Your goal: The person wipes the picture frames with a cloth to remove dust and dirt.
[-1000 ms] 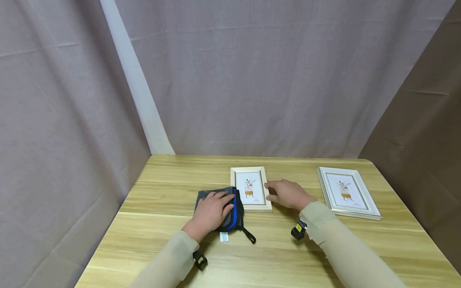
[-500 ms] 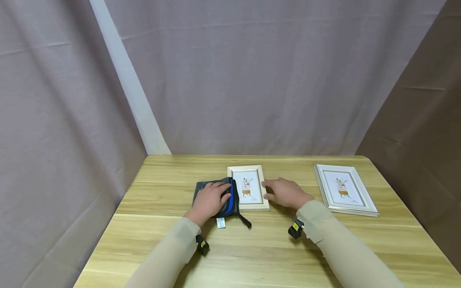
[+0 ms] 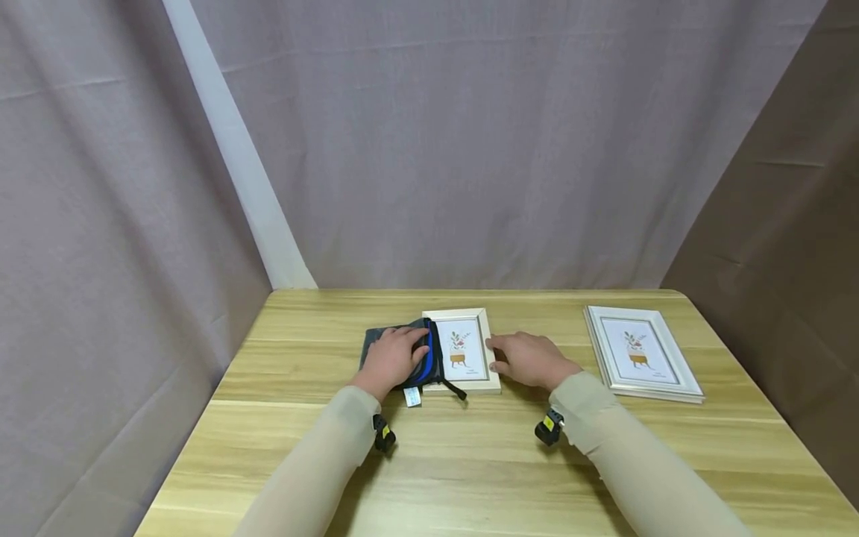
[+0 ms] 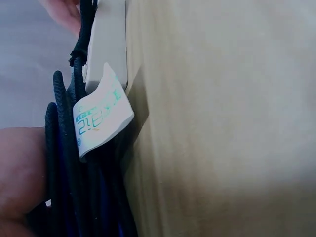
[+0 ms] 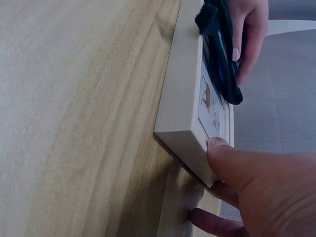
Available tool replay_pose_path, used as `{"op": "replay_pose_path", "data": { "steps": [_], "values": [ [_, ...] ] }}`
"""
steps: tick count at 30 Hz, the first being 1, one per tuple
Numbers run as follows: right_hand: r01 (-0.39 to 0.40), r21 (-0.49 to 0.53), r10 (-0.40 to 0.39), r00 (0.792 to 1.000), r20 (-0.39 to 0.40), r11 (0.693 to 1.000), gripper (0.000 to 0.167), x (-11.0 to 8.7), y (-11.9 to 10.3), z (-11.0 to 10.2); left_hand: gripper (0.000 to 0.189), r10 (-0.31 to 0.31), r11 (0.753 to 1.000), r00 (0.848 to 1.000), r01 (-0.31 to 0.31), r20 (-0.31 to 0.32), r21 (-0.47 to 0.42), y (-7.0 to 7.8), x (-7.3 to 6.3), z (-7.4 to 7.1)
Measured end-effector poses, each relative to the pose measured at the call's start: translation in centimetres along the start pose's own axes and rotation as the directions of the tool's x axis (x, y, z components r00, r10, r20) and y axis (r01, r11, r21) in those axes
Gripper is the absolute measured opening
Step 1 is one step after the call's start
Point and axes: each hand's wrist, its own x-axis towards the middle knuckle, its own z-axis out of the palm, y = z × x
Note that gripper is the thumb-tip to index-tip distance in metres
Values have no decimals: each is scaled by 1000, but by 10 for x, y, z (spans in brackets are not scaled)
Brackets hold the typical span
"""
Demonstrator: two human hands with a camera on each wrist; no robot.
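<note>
There was the dark pouch, blue trim showing, overlapping the left side of the cream picture frame, its white tag poking out. The left hand rested on top, fingers loose across it. Right hand: thumb and index apart, touching the frame's right edge! Farther right on the wooden table, white frames lay, seemingly stacked.

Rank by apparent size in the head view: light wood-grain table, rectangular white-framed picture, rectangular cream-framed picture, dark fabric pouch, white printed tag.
Table
White-framed picture
Cream-framed picture, dark pouch: both partly covered, too close to rank
Tag
</note>
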Motion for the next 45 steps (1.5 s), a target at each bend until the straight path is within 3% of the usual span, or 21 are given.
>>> {"op": "replay_pose_path", "data": {
  "steps": [13, 20, 30, 45],
  "values": [
    [-11, -23, 11, 1000, -9, 1000, 52, 0, -2, 2, 52, -49, 998, 995, 53, 81, -45, -6, 24, -7],
    [4, -42, -6, 999, -46, 999, 51, -6, 0, 9, 53, -95, 992, 991, 102, 93, -70, -4, 28, -5],
    [8, -37, -11, 997, -82, 999, 49, -6, 1, 12, 54, -71, 995, 995, 76, 66, -71, -9, 18, 1],
    [-13, 1, 14, 997, -81, 1000, 52, -6, 3, 14, 58, -6, 999, 994, 11, 107, -43, 1, -18, -3]
  ]
}}
